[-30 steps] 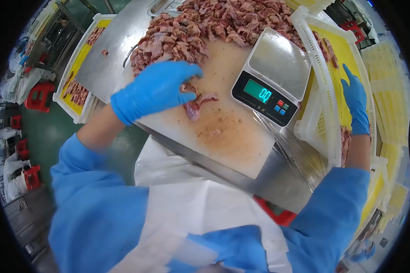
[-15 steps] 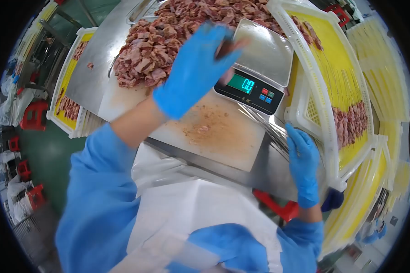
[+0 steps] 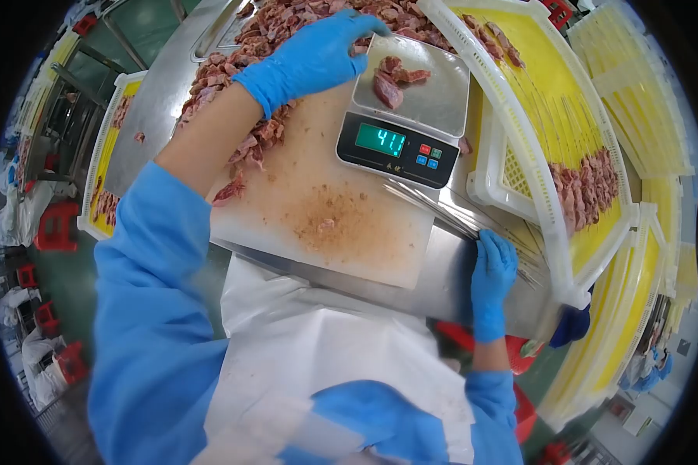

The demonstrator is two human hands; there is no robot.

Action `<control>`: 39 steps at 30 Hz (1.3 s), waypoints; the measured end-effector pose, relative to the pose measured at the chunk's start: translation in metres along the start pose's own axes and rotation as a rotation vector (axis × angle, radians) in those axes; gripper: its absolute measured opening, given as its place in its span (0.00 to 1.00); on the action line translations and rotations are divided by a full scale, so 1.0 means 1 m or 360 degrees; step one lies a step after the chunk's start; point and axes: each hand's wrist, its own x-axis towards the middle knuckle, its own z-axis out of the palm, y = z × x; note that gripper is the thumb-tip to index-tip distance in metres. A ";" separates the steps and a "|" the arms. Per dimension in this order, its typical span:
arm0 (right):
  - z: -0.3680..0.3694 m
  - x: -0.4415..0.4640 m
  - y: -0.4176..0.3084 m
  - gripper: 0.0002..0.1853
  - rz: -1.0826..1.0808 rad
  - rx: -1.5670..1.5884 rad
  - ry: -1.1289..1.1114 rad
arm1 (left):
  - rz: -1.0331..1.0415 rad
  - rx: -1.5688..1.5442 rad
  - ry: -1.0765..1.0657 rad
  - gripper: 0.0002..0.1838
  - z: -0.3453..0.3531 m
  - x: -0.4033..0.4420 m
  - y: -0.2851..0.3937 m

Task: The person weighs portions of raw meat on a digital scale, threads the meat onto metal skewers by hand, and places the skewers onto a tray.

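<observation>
My left hand [image 3: 312, 60], in a blue glove, hovers between the meat pile [image 3: 275, 35] and the digital scale [image 3: 395, 149], its fingers apart and nothing visible in them. Several raw meat pieces [image 3: 390, 91] lie on the scale's steel plate, just right of my fingertips, and the display reads about 41.1. My right hand [image 3: 494, 271], also gloved, rests by the table's front edge. Its fingers are bent together at the near ends of thin metal skewers [image 3: 442, 211]; how many they grip is hidden.
A stained white cutting board [image 3: 364, 248] lies before me, with loose meat scraps [image 3: 230, 190] on its left. On the right, a white-rimmed yellow tray [image 3: 570, 263] holds meat-threaded skewers [image 3: 585, 190]. More trays [image 3: 636, 108] are stacked beyond; another tray [image 3: 105, 174] stands left.
Meat pieces have left my left hand and lie on the scale, whose reading rose from 0.0. The left hand moved back leftward and opened. My right hand's fingers bent in at the skewer ends.
</observation>
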 end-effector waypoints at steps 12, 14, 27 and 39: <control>0.001 -0.008 -0.001 0.12 -0.0027 0.0053 0.0341 | 0.0328 0.0136 -0.0707 0.08 0.029 0.012 0.023; 0.000 -0.009 0.000 0.12 -0.0016 0.0052 0.0331 | 0.0399 0.0168 -0.0579 0.08 0.030 0.008 0.022; 0.007 -0.010 0.006 0.11 -0.0052 0.0062 0.0277 | -0.0714 0.0696 -0.0758 0.12 -0.089 -0.128 0.022; 0.000 -0.004 -0.004 0.12 -0.0072 0.0079 0.0292 | 0.0038 0.0239 0.0394 0.15 0.003 -0.040 0.050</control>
